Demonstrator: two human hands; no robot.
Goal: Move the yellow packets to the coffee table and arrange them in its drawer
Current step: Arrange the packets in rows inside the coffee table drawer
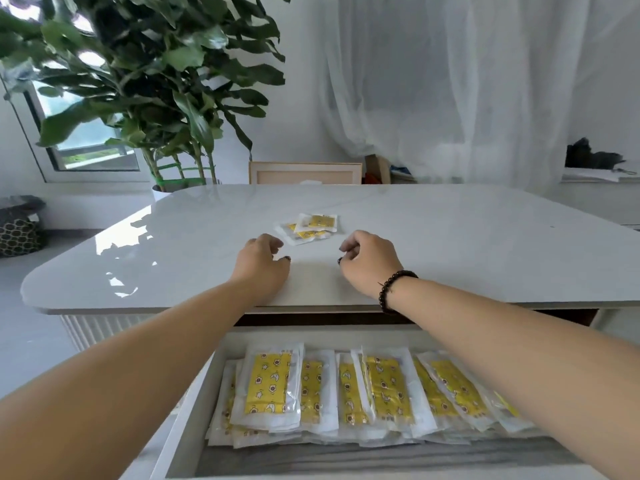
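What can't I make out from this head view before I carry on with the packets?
- Pile of packets on the tabletop: overlapping and small, so the count is unclear.
- Packets in the drawer: the right end is hidden under the right forearm.
- Drawer: its front is cut off by the bottom edge.
- Both hands, left and right: curled fingertips hide any table contact.

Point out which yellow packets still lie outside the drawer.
The small pile of yellow packets on the coffee table top, just beyond both hands; the others lie in the open drawer.
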